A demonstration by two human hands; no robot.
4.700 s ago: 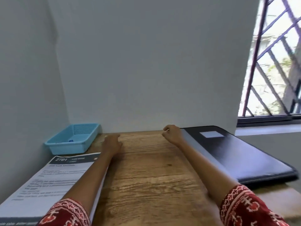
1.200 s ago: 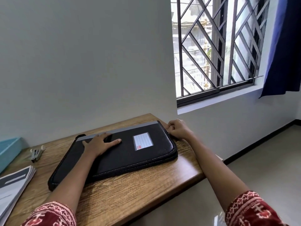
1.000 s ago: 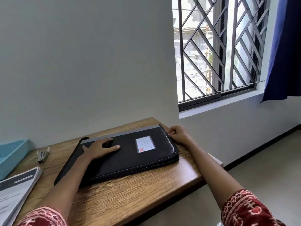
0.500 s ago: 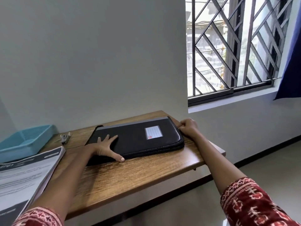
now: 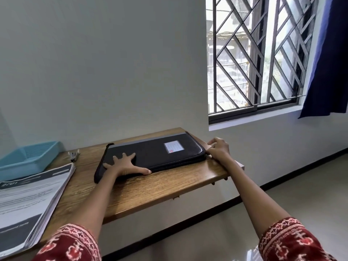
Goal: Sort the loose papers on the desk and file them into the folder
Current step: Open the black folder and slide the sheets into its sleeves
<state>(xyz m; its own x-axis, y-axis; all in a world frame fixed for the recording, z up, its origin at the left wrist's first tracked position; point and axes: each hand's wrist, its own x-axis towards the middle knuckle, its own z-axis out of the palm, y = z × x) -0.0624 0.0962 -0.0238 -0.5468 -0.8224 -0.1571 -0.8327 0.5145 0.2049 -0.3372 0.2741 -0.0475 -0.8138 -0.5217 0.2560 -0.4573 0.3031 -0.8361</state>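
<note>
A black zippered folder (image 5: 162, 153) with a small label window lies closed on the wooden desk (image 5: 150, 191), near its right end. My left hand (image 5: 125, 163) rests flat on the folder's near-left part, fingers spread. My right hand (image 5: 218, 149) is curled at the folder's right edge, fingertips pinched at the zipper line; the pull itself is hidden. A stack of printed papers (image 5: 28, 200) with a dark header band lies at the desk's left front.
A light blue plastic tray (image 5: 28, 157) stands at the back left by the wall. A small metal stapler (image 5: 73, 155) lies between tray and folder. The desk's right edge ends just past my right hand. A barred window and blue curtain are at right.
My left hand slid from the folder's middle to its near-left edge. My right hand moved along the folder's right side toward me, from the far corner. The view shifted.
</note>
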